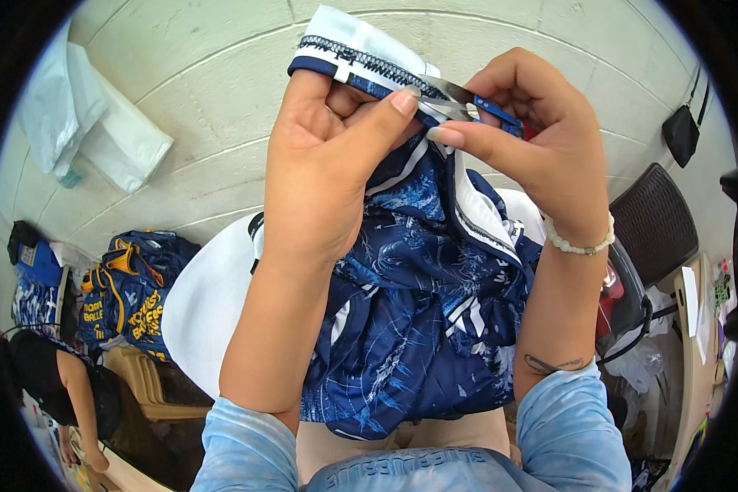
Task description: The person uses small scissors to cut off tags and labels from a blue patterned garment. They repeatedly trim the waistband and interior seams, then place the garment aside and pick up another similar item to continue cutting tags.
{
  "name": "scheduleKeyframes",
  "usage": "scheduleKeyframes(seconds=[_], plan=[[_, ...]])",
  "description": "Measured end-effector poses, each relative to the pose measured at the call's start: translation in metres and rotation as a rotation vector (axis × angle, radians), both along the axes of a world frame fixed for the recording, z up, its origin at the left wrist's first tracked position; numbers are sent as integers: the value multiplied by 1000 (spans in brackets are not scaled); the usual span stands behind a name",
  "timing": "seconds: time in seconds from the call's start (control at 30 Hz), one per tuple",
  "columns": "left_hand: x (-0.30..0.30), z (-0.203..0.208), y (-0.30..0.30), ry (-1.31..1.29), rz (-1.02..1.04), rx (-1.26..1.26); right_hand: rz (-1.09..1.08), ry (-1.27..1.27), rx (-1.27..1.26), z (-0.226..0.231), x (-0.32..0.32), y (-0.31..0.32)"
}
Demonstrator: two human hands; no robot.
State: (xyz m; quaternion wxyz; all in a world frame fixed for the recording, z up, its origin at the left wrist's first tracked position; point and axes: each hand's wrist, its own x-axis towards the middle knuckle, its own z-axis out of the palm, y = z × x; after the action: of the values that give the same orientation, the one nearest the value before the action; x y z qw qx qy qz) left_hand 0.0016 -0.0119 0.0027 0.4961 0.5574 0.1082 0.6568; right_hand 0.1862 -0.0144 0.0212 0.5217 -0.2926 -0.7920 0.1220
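Note:
A navy garment (402, 312) with blue and white print hangs in folds from my left hand (320, 172) over a white surface and my lap. That hand is closed on its edge, thumb on top, and spreads out a white and navy band (369, 67) with dark overlock stitching. In my right hand (549, 131) are small thread snips (492, 113) with blue handles, gripped between thumb and fingers. Their metal blades lie at the stitched band, right by my left thumb tip. Folded fingers partly hide the handles.
White bags (98, 115) hang on the pale block wall. Navy and yellow garments (135, 291) are piled at the left, above a tan plastic chair (148, 385). Another person's arm (78, 402) shows at lower left. A black chair (652, 217) stands at the right, near a table edge (689, 377).

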Motion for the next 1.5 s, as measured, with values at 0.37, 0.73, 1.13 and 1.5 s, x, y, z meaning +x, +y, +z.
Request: scheduleKeyframes(seconds=[0.37,0.73,1.13,1.5], plan=[[-3,2,6,-5,-84,-18,-36,-5,79,1,-2,7],[-4,0,5,12,-77,-54,-43,13,113,-1,-5,9],[-1,1,3,-17,-71,-85,-106,-28,103,0,-4,5],[0,1,6,-15,-25,-65,-62,232,45,-2,-7,11]])
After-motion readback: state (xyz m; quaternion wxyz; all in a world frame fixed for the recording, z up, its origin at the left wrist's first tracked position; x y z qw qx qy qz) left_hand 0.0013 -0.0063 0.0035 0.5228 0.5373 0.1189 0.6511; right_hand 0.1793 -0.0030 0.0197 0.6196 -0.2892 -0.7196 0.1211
